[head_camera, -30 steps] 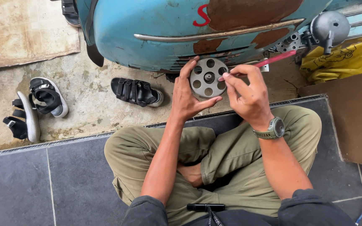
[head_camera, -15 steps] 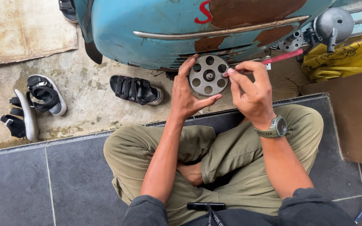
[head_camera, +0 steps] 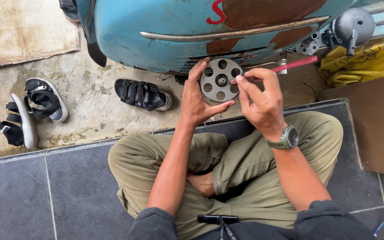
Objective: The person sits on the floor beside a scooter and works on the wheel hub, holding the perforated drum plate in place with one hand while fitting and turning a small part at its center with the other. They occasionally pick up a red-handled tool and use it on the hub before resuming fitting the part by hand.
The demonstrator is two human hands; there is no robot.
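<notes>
Scooter body: the light blue scooter body (head_camera: 165,35) with rust patches lies across the far side, with a chrome strip along it.
Floor: the dark tiled floor (head_camera: 32,195) is near, and bare concrete is beyond it.
Person: sits cross-legged on the tiles in olive trousers (head_camera: 245,178).
Yellow cloth: the yellow cloth (head_camera: 370,62) lies at the far right, beside the scooter.
Sandals: one black sandal (head_camera: 142,94) lies on the concrete, left of the hands; a pair of sandals (head_camera: 30,111) is further left.
Left hand: the left hand (head_camera: 197,100) grips the metal disc from its left side, thumb under it, fingers over the top edge.
Right hand: the right hand (head_camera: 261,98) is closed around a red-handled tool (head_camera: 296,63), its tip at the right edge of the disc.
Metal disc: the round metal disc (head_camera: 220,80) with six holes is held up between both hands, just in front of the scooter body.
Watch: a grey watch (head_camera: 285,138) is on the right wrist.
</notes>
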